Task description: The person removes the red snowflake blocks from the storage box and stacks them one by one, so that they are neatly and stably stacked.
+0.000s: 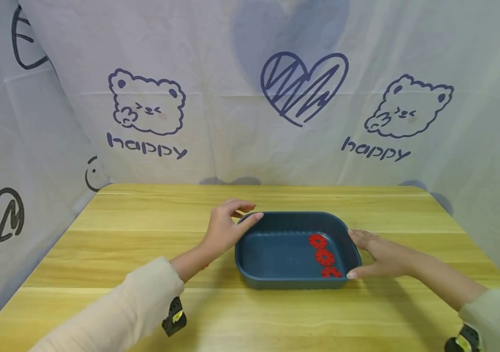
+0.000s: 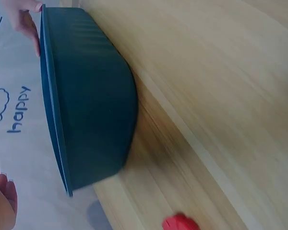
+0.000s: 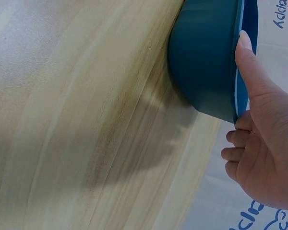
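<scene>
A dark blue rectangular bin point(image 1: 291, 283) with rounded corners stands on the table. Three red notched discs point(image 1: 324, 257) lie inside it in a row along the right end. My left hand point(image 1: 228, 227) is at the back left corner, thumb over the rim; the left wrist view has this hand point(image 2: 2, 203) apart from the bin's wall point(image 2: 91, 100). Spread across the right end is my right hand point(image 1: 384, 256). Its thumb point(image 3: 246, 52) touches the rim near the front corner, and its other fingers reach along the outside toward the back.
Another red piece point(image 2: 180, 222) lies on the table left of the bin, mostly hidden by my left forearm in the head view. The wooden table point(image 1: 100, 234) ends at a white cloth point(image 1: 223, 122) with drawings behind it. Black straps point(image 1: 174, 317) hang at both wrists.
</scene>
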The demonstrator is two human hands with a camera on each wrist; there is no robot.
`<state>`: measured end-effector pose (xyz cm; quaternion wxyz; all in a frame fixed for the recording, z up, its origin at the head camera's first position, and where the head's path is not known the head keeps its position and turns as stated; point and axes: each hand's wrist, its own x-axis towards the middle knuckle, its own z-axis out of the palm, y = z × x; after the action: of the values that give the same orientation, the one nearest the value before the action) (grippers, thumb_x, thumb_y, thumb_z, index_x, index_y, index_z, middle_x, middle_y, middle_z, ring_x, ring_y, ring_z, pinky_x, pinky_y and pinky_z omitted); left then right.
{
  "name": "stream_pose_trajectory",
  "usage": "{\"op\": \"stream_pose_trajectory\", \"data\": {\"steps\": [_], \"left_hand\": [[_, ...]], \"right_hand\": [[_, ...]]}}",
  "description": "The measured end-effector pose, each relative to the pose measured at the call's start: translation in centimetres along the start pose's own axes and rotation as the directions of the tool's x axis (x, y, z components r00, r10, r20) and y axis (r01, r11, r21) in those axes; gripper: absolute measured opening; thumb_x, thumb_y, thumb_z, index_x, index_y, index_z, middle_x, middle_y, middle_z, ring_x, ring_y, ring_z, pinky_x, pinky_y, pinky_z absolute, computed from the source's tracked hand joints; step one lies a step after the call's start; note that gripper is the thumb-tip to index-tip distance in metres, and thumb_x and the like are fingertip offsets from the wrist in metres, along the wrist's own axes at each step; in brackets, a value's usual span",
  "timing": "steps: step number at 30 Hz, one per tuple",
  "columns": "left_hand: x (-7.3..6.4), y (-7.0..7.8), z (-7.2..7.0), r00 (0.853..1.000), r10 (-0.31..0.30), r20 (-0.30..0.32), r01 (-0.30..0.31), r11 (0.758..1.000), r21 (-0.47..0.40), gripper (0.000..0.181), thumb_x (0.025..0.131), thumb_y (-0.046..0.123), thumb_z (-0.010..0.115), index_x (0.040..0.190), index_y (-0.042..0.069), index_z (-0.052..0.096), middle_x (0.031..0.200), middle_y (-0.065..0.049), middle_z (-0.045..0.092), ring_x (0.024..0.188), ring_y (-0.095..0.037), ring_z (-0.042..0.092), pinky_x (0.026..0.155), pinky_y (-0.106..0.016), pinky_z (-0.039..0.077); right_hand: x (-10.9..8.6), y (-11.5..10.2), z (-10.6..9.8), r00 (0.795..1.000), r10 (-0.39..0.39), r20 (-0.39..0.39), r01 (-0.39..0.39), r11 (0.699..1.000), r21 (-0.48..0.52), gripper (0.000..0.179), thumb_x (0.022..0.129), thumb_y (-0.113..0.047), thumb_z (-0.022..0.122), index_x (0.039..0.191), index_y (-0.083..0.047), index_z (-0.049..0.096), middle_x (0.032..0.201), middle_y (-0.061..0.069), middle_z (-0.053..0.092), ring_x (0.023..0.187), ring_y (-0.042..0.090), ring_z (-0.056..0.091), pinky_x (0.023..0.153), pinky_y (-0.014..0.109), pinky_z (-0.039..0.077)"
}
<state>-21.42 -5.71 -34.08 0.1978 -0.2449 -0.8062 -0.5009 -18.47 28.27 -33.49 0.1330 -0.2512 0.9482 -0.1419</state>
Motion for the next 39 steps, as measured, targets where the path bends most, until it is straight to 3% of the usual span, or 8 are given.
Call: {"op": "stream_pose_trajectory", "data": {"steps": [7,13,22,29,32,39], "left_hand": [[0.5,0.5,3.0,1.0,-0.011,0.023,0.012,0.999,-0.047,0.027,0.08,0.014,0.072,0.102,-0.001,0.068,0.098,-0.017,0.067,0.092,-0.031,0.063,0.078,-0.043,0.054],[0.4,0.6,5.7,0.999,-0.014,0.031,0.015,1.0,-0.01,0.025,0.081,0.019,0.071,0.1,0.002,0.069,0.096,-0.015,0.066,0.089,-0.029,0.061,0.076,-0.04,0.054],[0.4,0.9,9.0,0.996,-0.039,0.081,0.041,0.999,-0.024,0.027,0.083,0.02,0.07,0.102,0.001,0.069,0.097,-0.017,0.065,0.089,-0.029,0.06,0.075,-0.033,0.054],[0.8,1.2,11.1,0.983,-0.151,0.105,0.154,0.988,-0.019,0.031,0.083,0.022,0.07,0.105,0.0,0.068,0.104,-0.014,0.064,0.094,-0.028,0.059,0.081,-0.033,0.052],[0.8,1.2,12.1,0.974,-0.194,0.117,0.193,0.981,0.014,0.032,0.083,0.023,0.07,0.105,0.001,0.068,0.103,-0.012,0.064,0.093,-0.025,0.06,0.079,-0.027,0.051],[1.2,1.2,14.0,0.955,-0.247,0.166,0.237,0.968,0.081,0.034,0.084,0.025,0.069,0.107,-0.001,0.066,0.105,-0.013,0.063,0.095,-0.024,0.061,0.08,-0.025,0.052]], "right_hand": [[-0.1,0.0,-0.1,1.0,0.005,0.003,-0.005,1.0,0.013,0.106,0.074,-0.058,0.067,0.138,0.016,0.025,0.144,0.036,0.024,0.131,0.055,0.021,0.103,0.066,0.024],[-0.1,0.1,0.0,1.0,0.006,0.004,-0.007,1.0,0.019,0.106,0.075,-0.058,0.067,0.139,0.015,0.025,0.144,0.036,0.023,0.131,0.055,0.02,0.103,0.066,0.024],[0.0,0.2,0.0,1.0,-0.001,0.007,0.001,1.0,0.02,0.106,0.075,-0.058,0.066,0.139,0.015,0.024,0.145,0.035,0.023,0.132,0.055,0.02,0.102,0.066,0.024],[0.1,0.1,0.1,1.0,0.0,0.004,0.0,1.0,0.026,0.105,0.075,-0.057,0.067,0.139,0.016,0.025,0.144,0.037,0.023,0.131,0.056,0.021,0.102,0.066,0.025],[0.2,0.0,0.3,1.0,-0.001,0.006,0.001,1.0,0.027,0.106,0.075,-0.057,0.067,0.139,0.016,0.025,0.144,0.037,0.024,0.13,0.056,0.022,0.101,0.066,0.025],[0.1,0.1,0.2,1.0,0.0,0.014,0.0,1.0,0.029,0.105,0.075,-0.056,0.067,0.139,0.015,0.024,0.144,0.037,0.023,0.131,0.057,0.02,0.101,0.067,0.024]]}}
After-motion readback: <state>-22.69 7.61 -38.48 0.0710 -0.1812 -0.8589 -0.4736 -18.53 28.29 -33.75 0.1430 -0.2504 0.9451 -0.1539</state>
